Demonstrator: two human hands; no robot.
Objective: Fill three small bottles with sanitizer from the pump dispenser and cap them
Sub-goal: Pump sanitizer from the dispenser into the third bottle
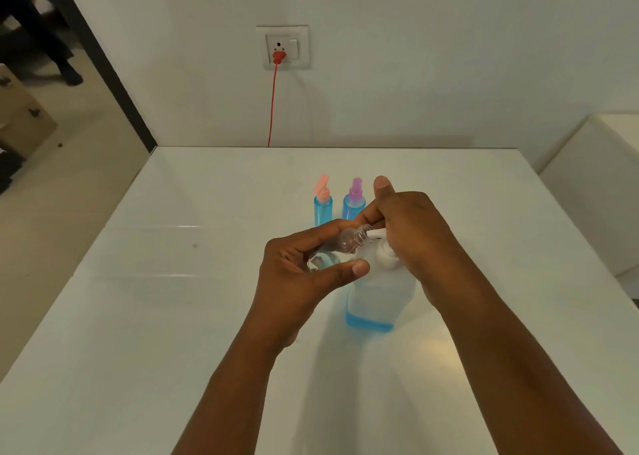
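1. Gripping a clear small bottle (340, 249), the left hand (297, 275) curls its fingers round the body from behind, with the thumb pressed across the near side. The bottle lies tilted, its threaded open neck pointing up and to the right, towards the other hand.
2. Beyond the left hand, two small bottles filled with blue liquid stand upright on the white table (173, 316), side by side and just apart. The left one is a bottle with a pink flip cap (323, 205), its lid hinged open. The right one is a bottle with a purple spray top (354, 201), partly hidden at its base by fingers.
3. Between and below the two hands stands the pump dispenser (378, 299), a large translucent container with a shallow layer of blue sanitizer at its bottom. Its white pump head sits just under the right hand, with the spout reaching to the clear bottle's neck.
4. The right hand (411, 233) rests on top of the pump head, fingers bent down over it, thumb raised. Its fingertips meet the neck of the clear bottle; whether they pinch anything there, I cannot tell.
5. Far beyond both hands, a red cable (273, 105) runs down the wall from a wall socket (283, 46).
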